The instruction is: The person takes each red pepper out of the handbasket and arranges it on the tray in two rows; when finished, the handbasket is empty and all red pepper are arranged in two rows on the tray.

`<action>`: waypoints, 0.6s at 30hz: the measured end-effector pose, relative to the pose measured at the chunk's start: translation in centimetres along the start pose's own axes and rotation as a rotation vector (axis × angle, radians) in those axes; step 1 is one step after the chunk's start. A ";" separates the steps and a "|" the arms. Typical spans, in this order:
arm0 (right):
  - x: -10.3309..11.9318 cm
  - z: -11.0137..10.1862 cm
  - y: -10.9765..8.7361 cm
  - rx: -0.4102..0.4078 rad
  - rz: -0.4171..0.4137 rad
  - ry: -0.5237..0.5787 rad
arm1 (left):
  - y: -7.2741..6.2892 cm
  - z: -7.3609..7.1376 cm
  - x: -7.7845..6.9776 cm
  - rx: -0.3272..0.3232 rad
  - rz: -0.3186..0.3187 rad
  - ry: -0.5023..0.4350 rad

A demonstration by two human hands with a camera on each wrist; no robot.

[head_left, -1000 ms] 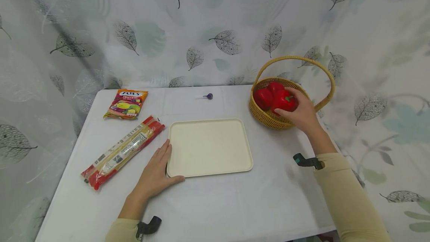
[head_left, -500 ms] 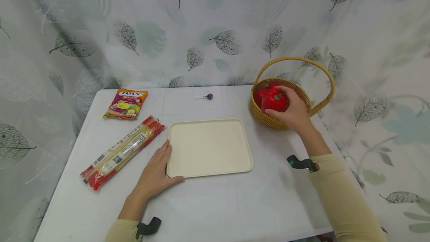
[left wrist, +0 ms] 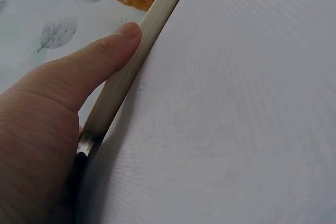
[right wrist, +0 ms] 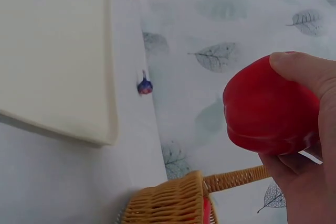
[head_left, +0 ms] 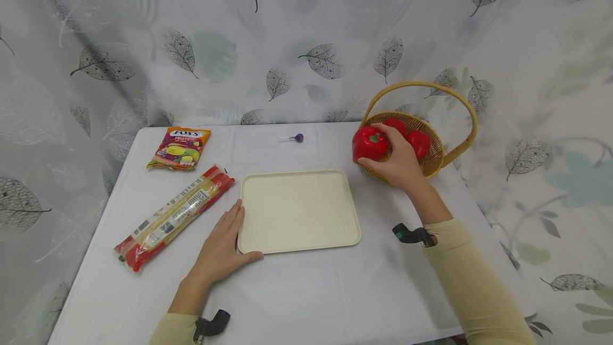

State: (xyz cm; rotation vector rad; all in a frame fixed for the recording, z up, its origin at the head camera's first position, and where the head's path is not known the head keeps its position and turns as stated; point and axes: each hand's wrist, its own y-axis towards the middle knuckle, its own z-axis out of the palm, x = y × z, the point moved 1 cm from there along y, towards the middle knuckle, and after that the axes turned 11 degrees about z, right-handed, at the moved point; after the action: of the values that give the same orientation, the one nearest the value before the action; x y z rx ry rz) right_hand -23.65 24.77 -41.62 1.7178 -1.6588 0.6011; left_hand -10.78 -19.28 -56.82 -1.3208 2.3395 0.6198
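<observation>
table (head_left: 306, 292) → cream tray (head_left: 299, 209) at centre, bare. wicker basket (head_left: 433, 156) far right, two peppers inside. step: transfer. right hand (head_left: 399, 161) fingers curled round red bell pepper (head_left: 369, 144), just above basket rim. left hand (head_left: 221, 246) flat, fingers together, steadying tray edge. next likely: carry across, set down on tray.

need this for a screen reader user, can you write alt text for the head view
A person's right hand holds a red bell pepper at the rim of a wicker basket with more peppers inside. The left hand rests flat against a cream tray on a white table.
</observation>
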 end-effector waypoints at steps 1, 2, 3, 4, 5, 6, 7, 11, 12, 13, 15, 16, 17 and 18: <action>0.1 0.2 0.0 0.000 -0.002 -0.004 | 0.0 0.0 0.0 0.000 0.001 0.003; 0.3 0.5 0.0 0.001 -0.007 -0.009 | 0.0 0.0 0.0 0.002 -0.001 0.003; 0.4 0.7 0.0 0.002 -0.010 -0.014 | 0.0 0.0 0.0 0.000 0.001 0.004; 0.5 1.0 0.0 0.005 -0.016 -0.016 | 0.0 0.0 0.0 0.001 0.000 0.004; 0.7 1.2 0.0 0.011 -0.021 -0.015 | 0.1 -0.1 -0.1 0.001 0.000 0.004; 0.8 1.5 0.0 0.016 -0.029 -0.009 | 0.1 -0.1 -0.1 0.002 0.000 0.002; 1.0 1.7 -0.1 0.021 -0.037 -0.002 | 0.1 -0.1 -0.1 0.002 -0.001 0.001; 1.6 2.4 -0.2 0.039 -0.068 0.026 | 0.1 -0.2 -0.2 0.004 -0.003 -0.001; 1.8 2.6 -0.2 0.043 -0.078 0.033 | 0.2 -0.2 -0.2 0.003 -0.003 0.001; 1.9 2.8 -0.2 0.048 -0.085 0.037 | 0.1 -0.2 -0.2 0.000 -0.002 0.003; 2.2 3.3 -0.3 0.062 -0.096 0.044 | 0.1 -0.1 -0.2 -0.002 0.000 0.006; 2.3 3.5 -0.3 0.068 -0.103 0.049 | 0.1 -0.1 -0.2 -0.004 0.001 0.007; 2.4 3.8 -0.3 0.073 -0.108 0.049 | 0.1 -0.1 -0.1 -0.008 0.002 0.007; 2.6 4.1 -0.3 0.080 -0.115 0.052 | 0.0 0.0 -0.1 -0.012 0.004 0.009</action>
State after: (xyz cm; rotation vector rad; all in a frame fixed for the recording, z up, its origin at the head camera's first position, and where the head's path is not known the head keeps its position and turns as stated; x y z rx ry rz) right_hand -23.65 20.06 -42.52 1.8253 -1.5074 0.6593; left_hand -10.76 -19.21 -56.73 -1.3278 2.3499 0.6315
